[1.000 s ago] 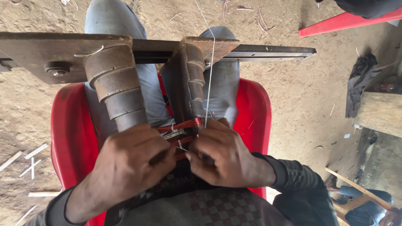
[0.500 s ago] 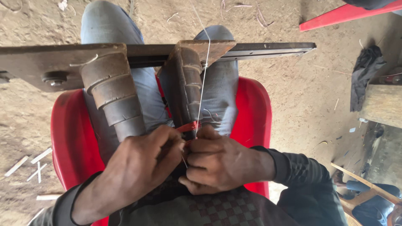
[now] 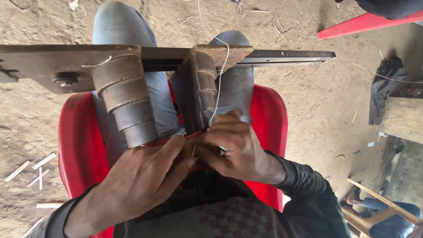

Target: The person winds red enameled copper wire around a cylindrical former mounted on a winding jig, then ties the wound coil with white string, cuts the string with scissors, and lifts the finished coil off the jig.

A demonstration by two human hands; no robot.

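Left hand (image 3: pixel 147 176) curled, fingertips pinching a thin red band (image 3: pixel 194 134) where it crosses just below the two stepped blocks. Right hand (image 3: pixel 235 145) closed on the same band from the other side, fingers pressed against the left hand's; what lies between the fingertips is hidden. The band's visible part runs from under the left stepped block (image 3: pixel 123 103) toward the right stepped block (image 3: pixel 198 92), touching the lower ends of both. A white thread (image 3: pixel 219 83) hangs down the right block and ends at the right hand's fingers. Both blocks are fixed to a flat dark wooden plank (image 3: pixel 48 66), joined to a metal bar (image 3: pixel 286 56), across the person's knees. Person sits on a red plastic chair (image 3: pixel 77 145), jeans-clad legs beneath the plank. Dirt floor (image 3: pixel 317 114) around, scattered with pale wood slivers (image 3: pixel 31 169).
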